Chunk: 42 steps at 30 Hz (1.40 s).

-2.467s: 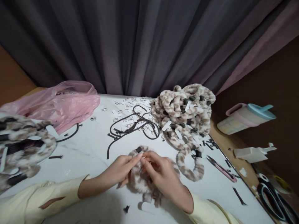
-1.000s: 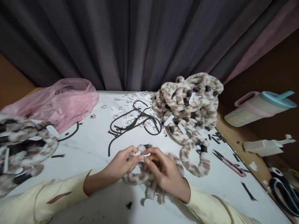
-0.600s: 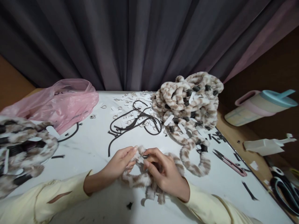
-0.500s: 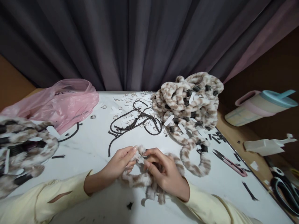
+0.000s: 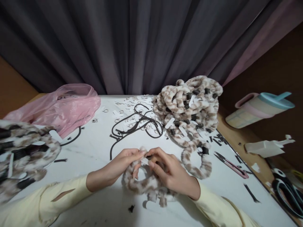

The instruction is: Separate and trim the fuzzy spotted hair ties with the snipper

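At the front middle of the table, a brown-and-white plush ring (image 5: 139, 185) is held up by both hands. My left hand (image 5: 123, 162) pinches its upper edge between thumb and fingers. Close against it, my right hand (image 5: 165, 168) is closed on the same edge, where a small white tag (image 5: 145, 161) and something dark show between the fingertips. Fingers hide the exact join. Below the right hand lie loose plush ends (image 5: 161, 199) and another white tag. A small black scrap (image 5: 131, 208) lies in front.
A heap of plush rings (image 5: 189, 104) with black cord wraps stands back right; more plush rings (image 5: 30, 151) lie left by a pink plastic bag (image 5: 78, 108). Black cords (image 5: 132, 123) and metal rings spread behind the hands. Pink snips (image 5: 232, 166), a tumbler (image 5: 255, 110) and scissors (image 5: 285, 197) are right.
My hands have drawn closer together at the ring's upper edge, the left fingertips shifting right. The ring's opening shows more widely below them. The whole view has shifted slightly.
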Each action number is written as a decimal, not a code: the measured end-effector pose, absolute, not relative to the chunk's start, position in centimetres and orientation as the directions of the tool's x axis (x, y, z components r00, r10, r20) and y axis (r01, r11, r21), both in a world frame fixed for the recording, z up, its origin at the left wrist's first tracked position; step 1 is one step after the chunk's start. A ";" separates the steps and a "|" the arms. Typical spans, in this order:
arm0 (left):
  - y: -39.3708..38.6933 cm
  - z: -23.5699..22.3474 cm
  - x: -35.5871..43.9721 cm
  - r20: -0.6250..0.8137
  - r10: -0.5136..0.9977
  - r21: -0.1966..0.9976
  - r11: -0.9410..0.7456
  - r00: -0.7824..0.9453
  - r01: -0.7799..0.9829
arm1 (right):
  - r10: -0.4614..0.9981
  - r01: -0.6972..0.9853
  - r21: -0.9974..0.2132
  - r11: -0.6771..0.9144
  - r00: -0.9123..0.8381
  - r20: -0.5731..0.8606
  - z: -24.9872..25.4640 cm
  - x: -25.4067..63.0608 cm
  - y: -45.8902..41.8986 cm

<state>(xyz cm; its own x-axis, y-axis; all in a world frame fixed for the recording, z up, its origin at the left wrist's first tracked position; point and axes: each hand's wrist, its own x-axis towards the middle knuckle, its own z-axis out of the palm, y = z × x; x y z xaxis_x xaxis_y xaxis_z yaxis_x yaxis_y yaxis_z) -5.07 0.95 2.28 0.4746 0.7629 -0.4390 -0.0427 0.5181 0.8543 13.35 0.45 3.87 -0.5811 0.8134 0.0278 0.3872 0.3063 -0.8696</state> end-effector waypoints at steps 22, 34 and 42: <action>0.6 3.4 0.4 -0.424 0.800 0.890 0.455 0.425 0.031 | 0.962 0.984 0.134 0.116 -0.145 0.232 -0.6 36.1 -2.3; -0.1 3.7 2.2 -0.335 0.871 0.942 0.320 0.359 0.104 | 0.949 0.557 -0.827 -0.083 0.298 0.105 4.0 29.2 -5.5; -0.6 3.3 2.6 -0.313 0.862 0.929 0.365 0.398 -0.058 | 0.897 -0.099 -0.923 -0.371 0.219 -0.384 5.7 20.1 -7.7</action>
